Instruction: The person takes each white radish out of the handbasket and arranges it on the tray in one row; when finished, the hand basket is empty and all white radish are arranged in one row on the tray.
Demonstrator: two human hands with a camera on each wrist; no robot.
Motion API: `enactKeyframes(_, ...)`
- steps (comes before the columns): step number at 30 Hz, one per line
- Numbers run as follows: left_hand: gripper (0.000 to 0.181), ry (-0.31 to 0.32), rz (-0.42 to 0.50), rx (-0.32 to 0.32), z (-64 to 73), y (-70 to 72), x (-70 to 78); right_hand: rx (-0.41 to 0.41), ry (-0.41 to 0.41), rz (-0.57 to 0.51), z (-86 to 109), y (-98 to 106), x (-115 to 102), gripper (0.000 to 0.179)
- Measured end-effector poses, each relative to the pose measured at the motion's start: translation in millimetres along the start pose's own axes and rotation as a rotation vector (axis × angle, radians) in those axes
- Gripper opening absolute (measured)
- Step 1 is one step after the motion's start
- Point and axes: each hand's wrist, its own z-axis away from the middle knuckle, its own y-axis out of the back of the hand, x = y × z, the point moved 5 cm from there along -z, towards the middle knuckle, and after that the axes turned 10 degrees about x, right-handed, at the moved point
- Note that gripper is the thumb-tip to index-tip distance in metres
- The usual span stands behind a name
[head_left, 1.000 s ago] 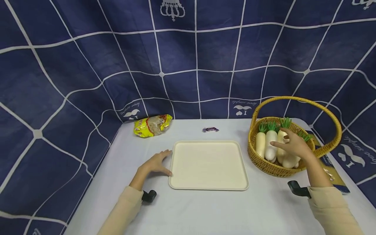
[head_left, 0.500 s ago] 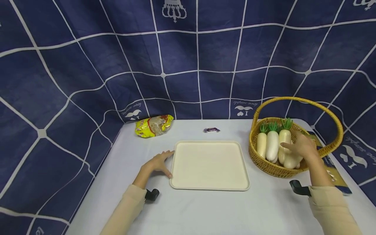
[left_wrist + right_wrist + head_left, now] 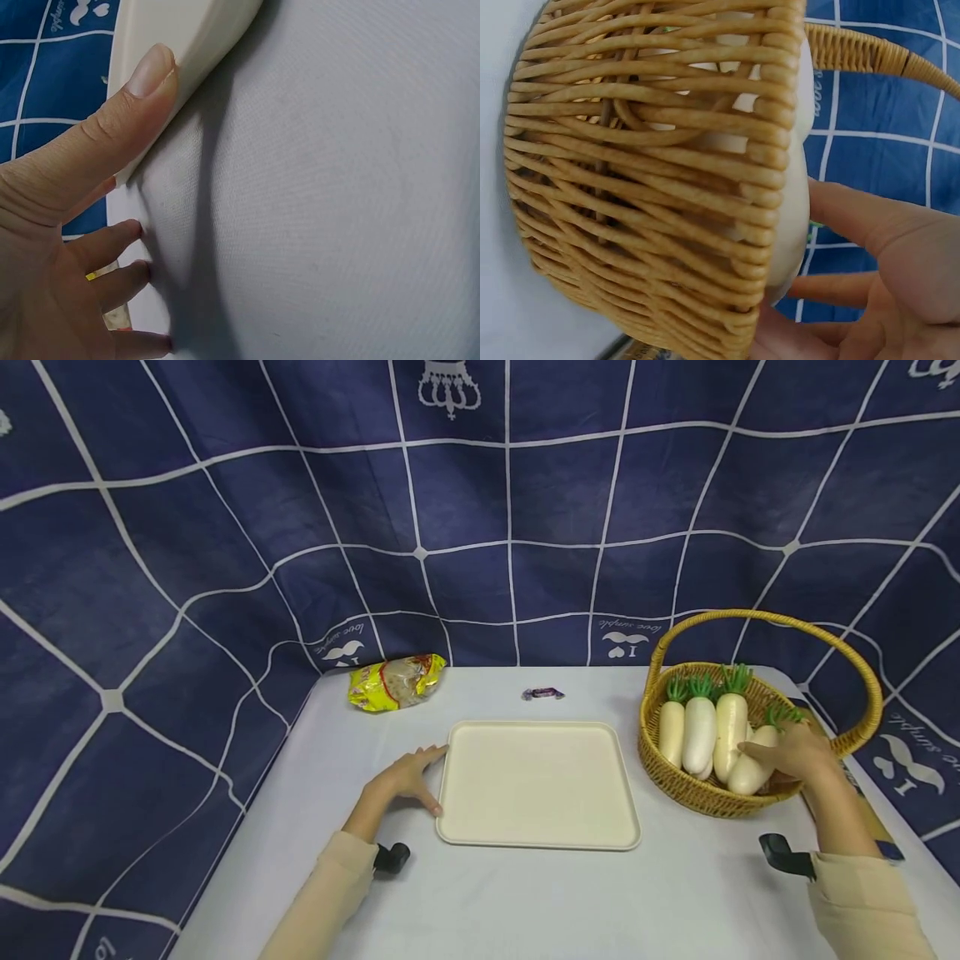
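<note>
My left hand [image 3: 403,777] lies at the left edge of a cream rectangular tray [image 3: 538,785]. In the left wrist view its thumb [image 3: 142,86] rests on the tray's rim, while the other fingers spread loosely by the tablecloth. On the right, my right hand [image 3: 804,750] reaches into a wicker basket [image 3: 693,789] and grips the rightmost white radish [image 3: 748,770], thumb on one side and fingers on the other. Its green top [image 3: 782,714] shows beyond the hand. Several more white radishes [image 3: 701,731] with green tops stand side by side in the basket.
A yellow snack bag [image 3: 397,682] lies at the table's back left, and a small purple wrapped candy [image 3: 542,693] behind the tray. The basket's tall handle [image 3: 765,617] arches over it. A brown and blue packet [image 3: 873,822] lies partly hidden right of the basket.
My right hand has moved right and down from above the radishes to the rightmost one and taken hold of it. The left hand stays at the tray's edge.
</note>
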Motion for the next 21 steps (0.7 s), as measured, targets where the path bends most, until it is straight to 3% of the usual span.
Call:
enactKeyframes(5, 0.116, 0.008, 0.001, -0.006, -0.1, -1.2, -1.0, 0.028, 0.003, -0.076, 1.8, -1.2, 4.3, 0.088)
enactKeyframes(11, 0.116, 0.008, -0.006, -0.007, 0.0, -0.5, -1.4, 0.129, 0.004, -0.299, 8.3, 1.8, -2.8, 0.083)
enactKeyframes(16, 0.116, 0.011, -0.010, -0.009, -0.3, -1.0, -2.1, 0.104, 0.078, -0.497, 14.5, 4.2, -17.9, 0.078)
enactKeyframes(21, 0.116, 0.019, 0.000, -0.015, -1.0, -1.7, -1.4, 0.102, 0.101, -0.532, 23.4, 4.8, -30.2, 0.081)
